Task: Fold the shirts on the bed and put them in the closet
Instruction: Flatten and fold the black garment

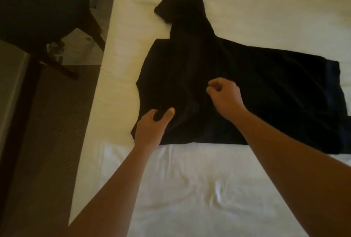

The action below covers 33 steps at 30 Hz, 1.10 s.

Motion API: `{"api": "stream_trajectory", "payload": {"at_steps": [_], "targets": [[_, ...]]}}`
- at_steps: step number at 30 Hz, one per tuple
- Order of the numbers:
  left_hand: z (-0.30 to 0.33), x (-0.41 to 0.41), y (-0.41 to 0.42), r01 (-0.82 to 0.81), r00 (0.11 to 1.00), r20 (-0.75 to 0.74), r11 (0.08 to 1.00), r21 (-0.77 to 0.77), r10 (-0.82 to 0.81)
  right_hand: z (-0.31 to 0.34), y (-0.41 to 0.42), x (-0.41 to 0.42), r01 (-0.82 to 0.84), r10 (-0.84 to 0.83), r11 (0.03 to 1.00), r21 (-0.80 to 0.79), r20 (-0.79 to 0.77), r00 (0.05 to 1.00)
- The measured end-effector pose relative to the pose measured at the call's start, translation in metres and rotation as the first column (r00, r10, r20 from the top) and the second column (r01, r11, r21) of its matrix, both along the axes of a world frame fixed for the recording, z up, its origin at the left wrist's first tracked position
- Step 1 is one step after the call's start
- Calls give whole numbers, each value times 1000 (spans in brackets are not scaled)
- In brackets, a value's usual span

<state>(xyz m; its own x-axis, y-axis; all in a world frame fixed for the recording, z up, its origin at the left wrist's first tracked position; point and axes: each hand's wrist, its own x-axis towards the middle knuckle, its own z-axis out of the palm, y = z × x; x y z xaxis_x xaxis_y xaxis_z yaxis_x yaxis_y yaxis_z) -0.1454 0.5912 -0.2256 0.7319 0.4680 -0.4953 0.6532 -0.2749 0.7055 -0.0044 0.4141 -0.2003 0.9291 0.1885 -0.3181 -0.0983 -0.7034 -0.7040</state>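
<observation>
Two bare forearms reach in from the bottom edge over a white, creased bed sheet (190, 189). Beyond that bare stretch of sheet lies a dark long-sleeved shirt (256, 94), spread flat across the bed (266, 8), its lower hem running roughly along a line where the forearms cross onto the fabric.

The left hand (152, 124) sits at the shirt's near left corner, thumb and fingers curled together with a fold of dark cloth pinched between them. The right hand (225, 94) rests further in, over the middle of the garment, fingers drawn into a loose fist with thumb against forefinger; whether it actually has cloth nipped in that pinch cannot be told, since the fabric there is too dark to read.

The shirt's body runs off to the right, where a slightly bluish band shows along its edge. Farther away, one sleeve (190, 8) stretches up toward the top of the view, with a bunched, doubled-over piece of the same dark fabric just left of it.

To the left of the bed, carpeted floor (57, 103) shows, and a dark wooden chair (38, 8) stands at the far left corner.
</observation>
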Motion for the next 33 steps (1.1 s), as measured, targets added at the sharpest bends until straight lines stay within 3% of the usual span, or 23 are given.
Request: {"api": "stream_trajectory", "payload": {"at_steps": [3,9,14,16,20,23,27,33], "targets": [[-5,1,10,98,995,-42,988,118,-94,-16,0,-19,-129,136,986,-107,59,989],[1,-12,22,-11,999,48,1000,-2,11,-14,58,-13,-418,430,901,-112,113,896],[-4,-35,36,-9,999,41,997,-82,12,-25,95,17,-692,747,552,-466,-91,658],[-8,-42,38,68,998,20,993,-95,-66,-32,100,24,-690,757,500,-524,-123,641],[-12,-46,37,132,991,-10,991,0,-132,-37,104,36,-649,708,584,-487,-85,701],[-12,-46,41,6,998,69,1000,-11,-5,-32,111,49,-582,641,690,-430,-12,768],[-15,-46,44,-126,988,94,992,30,123,-33,120,57,-363,433,867,-343,155,888],[-31,-50,24,-122,993,42,946,301,115,-49,100,31,-510,563,800,-316,100,820]]}}
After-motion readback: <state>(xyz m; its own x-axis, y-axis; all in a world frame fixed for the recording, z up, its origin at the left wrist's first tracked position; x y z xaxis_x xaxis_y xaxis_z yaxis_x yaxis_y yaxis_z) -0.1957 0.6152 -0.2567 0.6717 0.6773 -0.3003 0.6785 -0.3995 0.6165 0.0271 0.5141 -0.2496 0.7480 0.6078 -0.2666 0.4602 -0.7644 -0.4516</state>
